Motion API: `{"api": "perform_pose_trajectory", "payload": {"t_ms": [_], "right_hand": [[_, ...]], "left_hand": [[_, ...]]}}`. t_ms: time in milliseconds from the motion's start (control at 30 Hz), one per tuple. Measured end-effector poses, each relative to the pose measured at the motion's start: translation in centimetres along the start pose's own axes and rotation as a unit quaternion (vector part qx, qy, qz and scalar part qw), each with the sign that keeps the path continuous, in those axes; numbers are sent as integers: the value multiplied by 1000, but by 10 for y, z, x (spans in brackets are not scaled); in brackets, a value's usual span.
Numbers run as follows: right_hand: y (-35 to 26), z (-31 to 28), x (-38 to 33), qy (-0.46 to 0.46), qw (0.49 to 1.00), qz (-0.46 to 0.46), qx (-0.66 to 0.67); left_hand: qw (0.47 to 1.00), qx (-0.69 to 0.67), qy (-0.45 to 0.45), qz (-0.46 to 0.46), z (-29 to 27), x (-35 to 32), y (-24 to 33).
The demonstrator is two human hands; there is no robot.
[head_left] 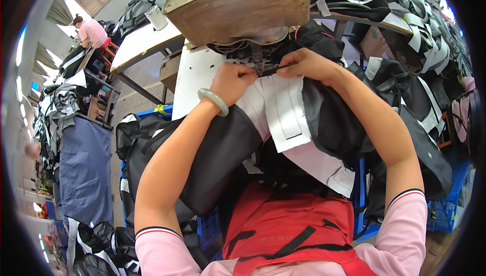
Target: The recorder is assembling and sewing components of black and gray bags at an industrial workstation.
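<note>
A black fabric piece (217, 157) with white strips hangs over the table edge toward my lap. My left hand (234, 82), a pale bangle (213, 101) on its wrist, has its fingers closed on the fabric's upper edge. Opposite it, my right hand (308, 66) pinches the same dark edge between thumb and fingers. Between them a white strip (286, 111) with a stitched rectangle hangs down. Both hands are right at the front of a worn brown sewing machine (238, 10), whose head hides what lies behind it.
A white worktable (195, 73) lies under the machine. Piled black and white fabric (405, 94) crowds the right, near a blue crate (443, 210). Another table (144, 43) carries a white cup-like container (156, 18). A person in pink (92, 33) sits at far left. My red apron (288, 220) covers my lap.
</note>
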State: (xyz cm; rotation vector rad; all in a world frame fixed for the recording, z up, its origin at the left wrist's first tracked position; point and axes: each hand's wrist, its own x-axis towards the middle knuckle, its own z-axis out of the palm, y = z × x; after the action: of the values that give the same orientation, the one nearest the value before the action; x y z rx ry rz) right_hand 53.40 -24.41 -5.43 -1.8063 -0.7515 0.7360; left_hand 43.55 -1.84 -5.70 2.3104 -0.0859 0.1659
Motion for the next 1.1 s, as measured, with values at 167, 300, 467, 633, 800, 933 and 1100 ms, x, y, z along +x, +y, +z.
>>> {"api": "perform_pose_trajectory", "payload": {"t_ms": [167, 300, 467, 633, 800, 933, 1100], "right_hand": [[5, -4, 5, 6, 1000, -4, -10], [2, -5, -2, 14, 999, -21, -23], [-4, -30, -34, 126, 992, -21, 0], [-5, 71, -129, 86, 987, -62, -121], [28, 135, -205, 109, 974, -158, -124], [23, 43, -226, 378, 839, -161, -357], [194, -70, -228, 420, 902, 49, -83]], "left_hand": [[999, -32, 8, -16, 2, 1, -3], [999, -35, 25, 6, -3, -7, -4], [997, -55, 45, -12, -36, -16, -26], [972, -26, -228, -49, 16, -115, -18], [930, -170, -322, -44, 73, -179, 4], [816, -407, -383, -145, 93, -201, 26], [810, -422, -398, -90, 127, -206, 36]]}}
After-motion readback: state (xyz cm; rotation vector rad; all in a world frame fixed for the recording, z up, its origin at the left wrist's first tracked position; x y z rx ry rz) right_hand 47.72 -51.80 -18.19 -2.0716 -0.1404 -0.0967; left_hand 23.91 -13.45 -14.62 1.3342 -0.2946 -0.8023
